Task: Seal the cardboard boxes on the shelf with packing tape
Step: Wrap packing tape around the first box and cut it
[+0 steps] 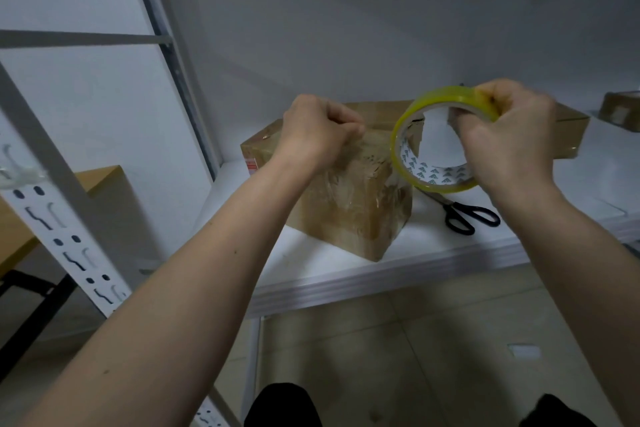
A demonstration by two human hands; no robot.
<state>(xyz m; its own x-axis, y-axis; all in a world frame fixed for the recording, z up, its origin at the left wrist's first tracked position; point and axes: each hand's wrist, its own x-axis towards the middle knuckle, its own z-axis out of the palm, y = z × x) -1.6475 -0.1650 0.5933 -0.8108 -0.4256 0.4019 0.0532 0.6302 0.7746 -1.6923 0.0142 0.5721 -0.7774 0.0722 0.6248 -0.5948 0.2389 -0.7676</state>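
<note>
**Cardboard under your hands, tape roll raised**

White metal shelf point(346, 270) carries everything you see: the upright point(52, 191) with slotted holes stands at your left, and a wooden table point(104, 177) sits beyond it. Your nearest cardboard box point(346, 204) sits on the shelf, glossy with clear tape. A longer box point(568, 135) lies behind it, partly hidden by your right hand point(512, 142), which grips the yellow-edged tape roll point(433, 139), fingers curled through its core. Your left hand point(315, 132) is curled tight at the near box's top edge; whether it pinches tape you cannot tell. Black-handled scissors point(467, 215) lie on the shelf below the roll
</note>
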